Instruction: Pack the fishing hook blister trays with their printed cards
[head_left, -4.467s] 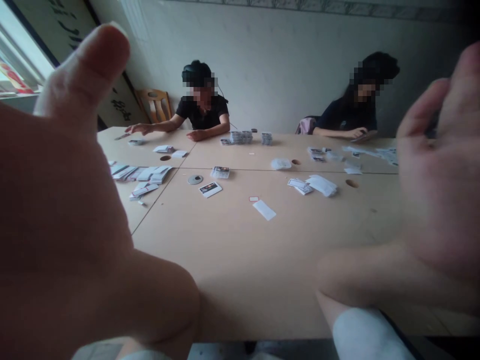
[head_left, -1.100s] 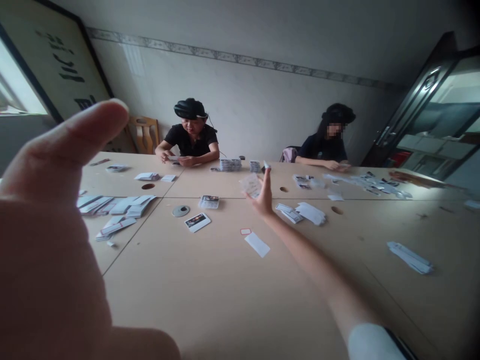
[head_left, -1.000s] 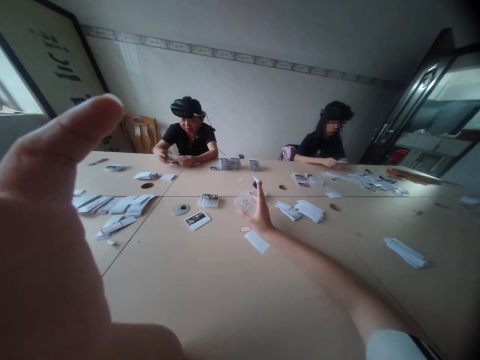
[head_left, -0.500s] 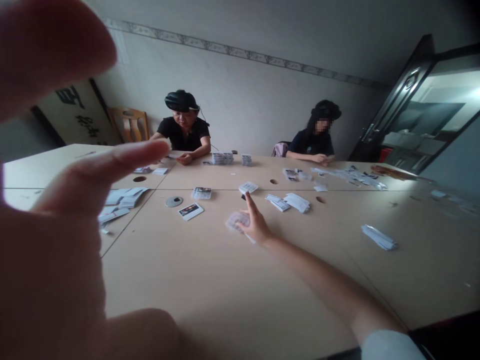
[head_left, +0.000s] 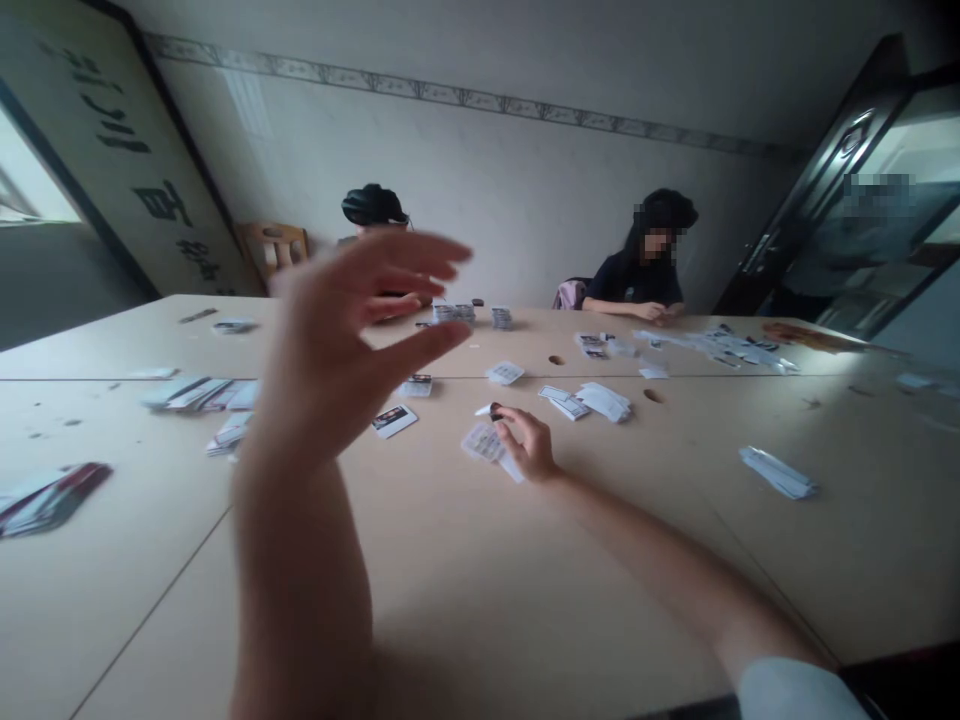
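My left hand (head_left: pixel 360 310) is raised close to the camera, its fingers and thumb apart with nothing between them. Farther off, my right hand (head_left: pixel 531 440) is low over the table, thumb and forefinger drawn together at a small black-and-white piece (head_left: pixel 486 410), too small to make out. Beneath and beside that hand lie printed clear packets (head_left: pixel 482 441) and a white slip (head_left: pixel 511 466). Just beyond is another printed packet (head_left: pixel 505 373). A white card with a dark picture (head_left: pixel 394 421) lies to the left, partly behind my left hand.
Paper stacks (head_left: pixel 199 393) and a dark-edged bundle (head_left: pixel 56 497) lie at left. White slips (head_left: pixel 604 402) and a long bundle (head_left: pixel 778 472) are at right. Across the table (head_left: pixel 450 600) sit two people, one person (head_left: pixel 637 265) at right; packet stacks (head_left: pixel 454 313) stand at the far side.
My left hand has moved away from the camera, toward the middle. My right forefinger has bent in toward the thumb, and the small black-and-white piece has come slightly nearer. The view has shifted left.
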